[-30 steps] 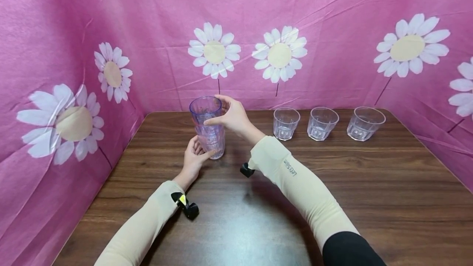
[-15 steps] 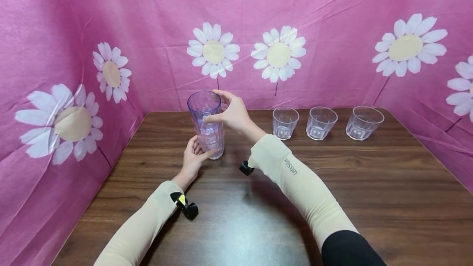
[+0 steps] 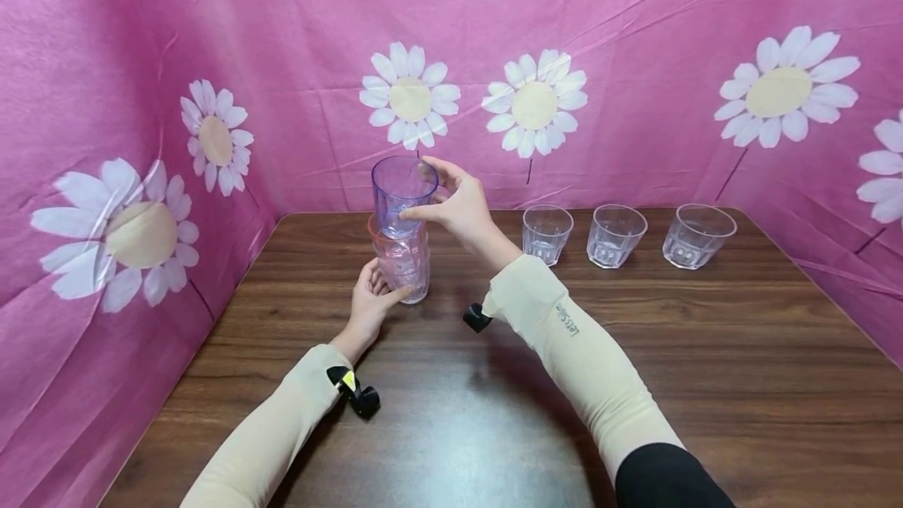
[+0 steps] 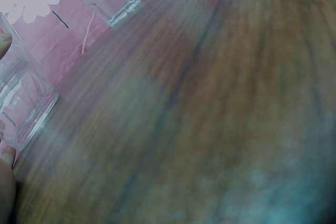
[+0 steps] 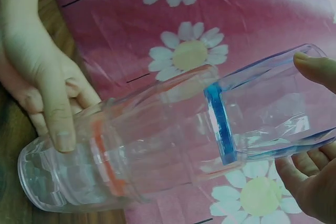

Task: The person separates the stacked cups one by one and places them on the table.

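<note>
Blue-tinted cup (image 3: 389,198), one, held at the mouth of an orange-tinted cup (image 5: 157,145); not seated.
Right hand (image 3: 462,206): thumb and fingers about the blue side; whether the base sits inside the rim or just clear, cannot tell. Orange-tinted cup nested in a clear outer cup (image 5: 55,177), upright on the wooden table (image 3: 748,351), gripped low by the left hand (image 3: 370,306). Progress, as judged: two nested, blue one loose; three clear glasses (image 3: 616,240) in a row, unstacked.
</note>
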{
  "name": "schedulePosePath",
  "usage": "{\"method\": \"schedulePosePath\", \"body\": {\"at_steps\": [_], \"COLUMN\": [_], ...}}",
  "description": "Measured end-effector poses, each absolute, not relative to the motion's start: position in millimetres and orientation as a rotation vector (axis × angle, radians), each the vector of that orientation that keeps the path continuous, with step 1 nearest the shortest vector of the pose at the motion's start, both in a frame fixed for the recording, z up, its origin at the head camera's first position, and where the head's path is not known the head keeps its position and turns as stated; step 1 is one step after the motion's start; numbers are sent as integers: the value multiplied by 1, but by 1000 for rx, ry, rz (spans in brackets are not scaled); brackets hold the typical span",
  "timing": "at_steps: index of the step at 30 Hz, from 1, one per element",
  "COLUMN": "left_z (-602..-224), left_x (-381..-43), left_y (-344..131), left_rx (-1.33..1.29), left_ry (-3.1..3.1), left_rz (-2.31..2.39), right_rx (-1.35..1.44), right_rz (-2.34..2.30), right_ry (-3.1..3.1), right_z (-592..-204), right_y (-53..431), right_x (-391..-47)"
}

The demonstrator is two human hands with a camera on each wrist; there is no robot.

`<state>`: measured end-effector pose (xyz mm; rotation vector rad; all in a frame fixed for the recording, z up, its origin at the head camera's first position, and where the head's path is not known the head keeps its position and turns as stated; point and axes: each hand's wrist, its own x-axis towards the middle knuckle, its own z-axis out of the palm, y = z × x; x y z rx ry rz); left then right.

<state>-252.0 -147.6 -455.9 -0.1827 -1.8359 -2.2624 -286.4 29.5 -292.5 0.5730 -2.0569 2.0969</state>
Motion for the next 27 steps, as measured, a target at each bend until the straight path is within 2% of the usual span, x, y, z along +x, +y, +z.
{"method": "schedulePosePath", "body": {"at_steps": [16, 27], "left_z": [-456, -457], "left_x": [-256, -254], "left_y": [-148, -148], "left_rx": [-187, -147], "left_ry": [-1818, -1864], "left_rz": [-2257, -2243], "right_rx": [546, 443], "right_rz": [2293, 2251], "right_ry": [-1812, -1821], "right_z": [-279, -294], "right_y": [55, 82], "right_x": [-291, -300]}}
